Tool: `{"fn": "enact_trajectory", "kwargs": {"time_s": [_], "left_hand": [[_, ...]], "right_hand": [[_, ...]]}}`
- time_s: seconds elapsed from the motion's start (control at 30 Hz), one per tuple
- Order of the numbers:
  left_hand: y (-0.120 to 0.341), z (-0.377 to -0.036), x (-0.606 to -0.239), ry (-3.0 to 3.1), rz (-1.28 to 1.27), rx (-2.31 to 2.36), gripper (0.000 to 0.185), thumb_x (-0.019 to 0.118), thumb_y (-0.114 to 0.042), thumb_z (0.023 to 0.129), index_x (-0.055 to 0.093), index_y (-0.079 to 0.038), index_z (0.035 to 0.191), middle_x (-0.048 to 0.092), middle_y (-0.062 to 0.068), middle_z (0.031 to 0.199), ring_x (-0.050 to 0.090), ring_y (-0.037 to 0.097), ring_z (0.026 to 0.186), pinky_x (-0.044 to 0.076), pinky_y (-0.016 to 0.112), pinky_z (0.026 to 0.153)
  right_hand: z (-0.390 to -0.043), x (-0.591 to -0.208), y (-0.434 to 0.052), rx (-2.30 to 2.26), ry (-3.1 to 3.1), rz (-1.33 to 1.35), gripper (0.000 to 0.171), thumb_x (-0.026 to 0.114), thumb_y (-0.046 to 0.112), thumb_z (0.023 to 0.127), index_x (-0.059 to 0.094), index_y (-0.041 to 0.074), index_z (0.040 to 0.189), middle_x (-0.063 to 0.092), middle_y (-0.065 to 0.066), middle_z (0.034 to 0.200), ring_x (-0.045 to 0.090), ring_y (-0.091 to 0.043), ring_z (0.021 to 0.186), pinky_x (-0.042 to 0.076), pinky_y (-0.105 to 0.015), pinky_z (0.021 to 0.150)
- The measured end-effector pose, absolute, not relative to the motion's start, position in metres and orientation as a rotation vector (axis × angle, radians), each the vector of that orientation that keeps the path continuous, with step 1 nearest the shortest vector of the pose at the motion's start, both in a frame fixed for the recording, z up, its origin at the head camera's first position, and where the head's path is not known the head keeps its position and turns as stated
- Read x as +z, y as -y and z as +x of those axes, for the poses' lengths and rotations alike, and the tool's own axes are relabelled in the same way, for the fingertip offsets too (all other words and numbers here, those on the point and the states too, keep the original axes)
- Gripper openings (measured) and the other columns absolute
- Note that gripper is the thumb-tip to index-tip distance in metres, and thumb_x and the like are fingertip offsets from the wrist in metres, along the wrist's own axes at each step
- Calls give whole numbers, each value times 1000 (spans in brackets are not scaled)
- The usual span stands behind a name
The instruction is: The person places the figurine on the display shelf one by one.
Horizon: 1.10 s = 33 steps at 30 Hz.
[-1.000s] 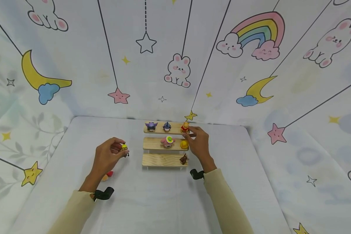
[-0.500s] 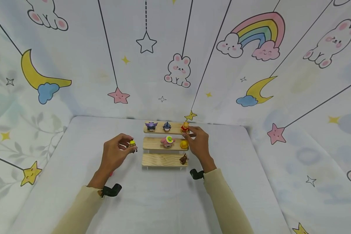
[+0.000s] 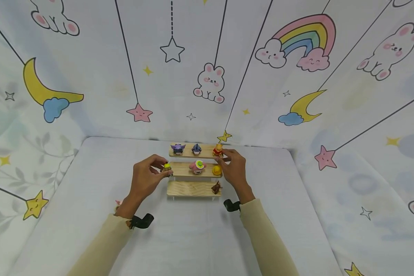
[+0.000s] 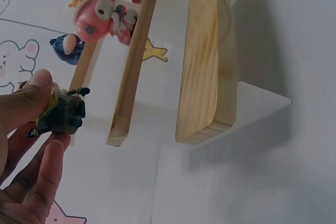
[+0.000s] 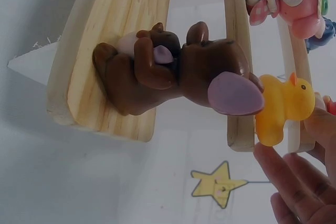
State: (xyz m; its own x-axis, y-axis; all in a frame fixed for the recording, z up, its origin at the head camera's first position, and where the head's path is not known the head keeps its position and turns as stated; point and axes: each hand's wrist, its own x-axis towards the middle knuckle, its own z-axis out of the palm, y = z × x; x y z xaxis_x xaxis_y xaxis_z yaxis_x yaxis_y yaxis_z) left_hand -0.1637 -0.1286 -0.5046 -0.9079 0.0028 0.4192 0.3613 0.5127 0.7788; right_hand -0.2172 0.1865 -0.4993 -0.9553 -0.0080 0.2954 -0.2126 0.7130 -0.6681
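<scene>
My left hand [image 3: 146,174] pinches a small figurine [image 3: 167,167] with a yellow-green top between thumb and fingers, at the left end of the middle shelf [image 3: 181,170]. Its dark green lower body and small black feet show in the left wrist view. At the right end of the top shelf [image 3: 207,153], my right hand [image 3: 234,166] grips a yellow bear figurine [image 3: 218,149] in a red shirt, largely hidden in the right wrist view. A yellow duck [image 3: 217,170] and a pink figurine [image 3: 197,166] with a white-and-green hat stand on the middle shelf.
A purple figurine [image 3: 178,149] and a dark blue figurine [image 3: 196,149] stand on the top shelf. On the bottom shelf [image 3: 189,188], a brown kangaroo figurine [image 5: 184,72] stands at the right end. Behind my left wrist, a pinkish thing [image 3: 118,203] peeks out on the white cloth.
My left hand has moved right with its figurine, from beside the shelves to the middle shelf's left end. The right hand stays at the bear figurine.
</scene>
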Motion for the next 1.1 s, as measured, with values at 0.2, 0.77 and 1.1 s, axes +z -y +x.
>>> {"fn": "enact_trajectory", "kwargs": {"time_s": [0.2,0.77,1.1], "left_hand": [[118,-169,-508,2357,-310,-1379,36,96,-18,80,75,-14,109,80,2,101,74,18,89,58,30,70],[95,-180,-522,2314,-211,-1403,34,95,-9,79,76,-13,107,81,4,104,75,20,91,55,24,68],[91,-182,-524,2320,-197,-1411,38,94,-13,81,73,-11,113,80,6,106,76,22,94,56,26,69]], "right_hand": [[-217,-500,-187,1080,2639,185,50,79,31,97,71,3,137,72,-16,131,79,-31,98,63,-50,88],[-218,-502,-186,1098,2640,164,50,79,33,97,71,4,137,72,-15,132,78,-31,99,64,-49,87],[-218,-501,-187,1088,2638,162,50,79,33,97,71,5,138,72,-14,133,78,-29,99,64,-46,86]]}}
